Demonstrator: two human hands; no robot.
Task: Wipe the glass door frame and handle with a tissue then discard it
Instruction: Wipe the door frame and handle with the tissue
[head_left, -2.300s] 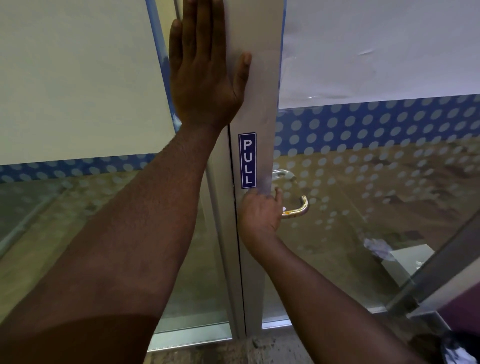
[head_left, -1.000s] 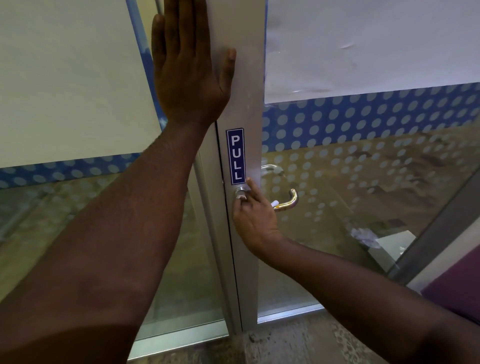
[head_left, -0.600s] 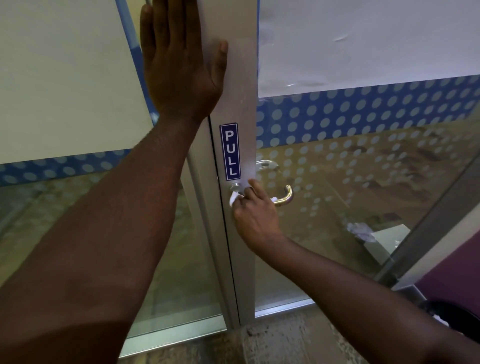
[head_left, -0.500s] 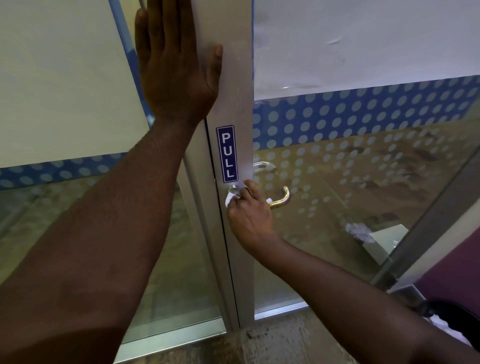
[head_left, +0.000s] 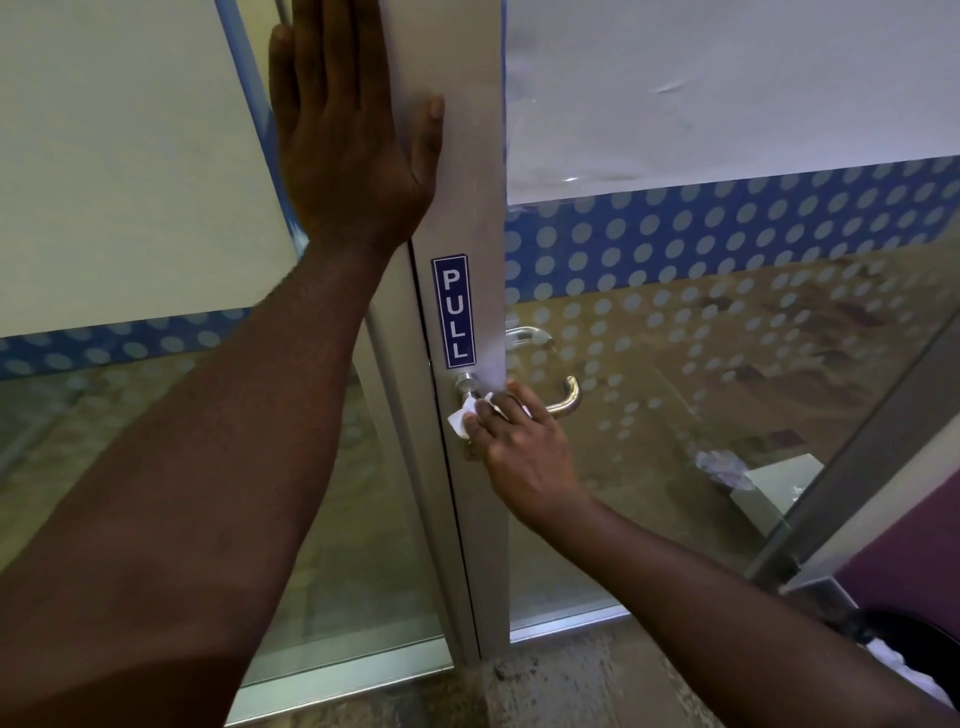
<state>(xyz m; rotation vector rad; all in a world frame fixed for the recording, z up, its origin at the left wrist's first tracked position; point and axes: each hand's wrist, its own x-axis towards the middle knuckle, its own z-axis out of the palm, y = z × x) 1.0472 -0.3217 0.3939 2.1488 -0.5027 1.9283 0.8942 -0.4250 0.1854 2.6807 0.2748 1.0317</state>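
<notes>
The silver door frame (head_left: 475, 208) runs upright through the middle of the view, with a blue PULL sign (head_left: 453, 310) stuck on it. My left hand (head_left: 348, 140) lies flat on the frame above the sign, fingers spread, holding nothing. Below the sign, my right hand (head_left: 519, 441) presses a small white tissue (head_left: 462, 418) against the metal lever handle (head_left: 563, 397) near its round base (head_left: 466, 383). Fingers cover most of the tissue and the handle's middle.
Frosted glass panels with a blue dotted band (head_left: 727, 228) flank the frame. A second handle (head_left: 527, 335) shows through the glass. A dark bin (head_left: 909, 649) with white paper sits at the lower right. A white box with crumpled paper (head_left: 727, 467) lies behind the glass.
My right hand shifted from the frame edge beside the handle onto the handle's base, and the tissue now shows under the fingers. The left hand stayed flat on the frame.
</notes>
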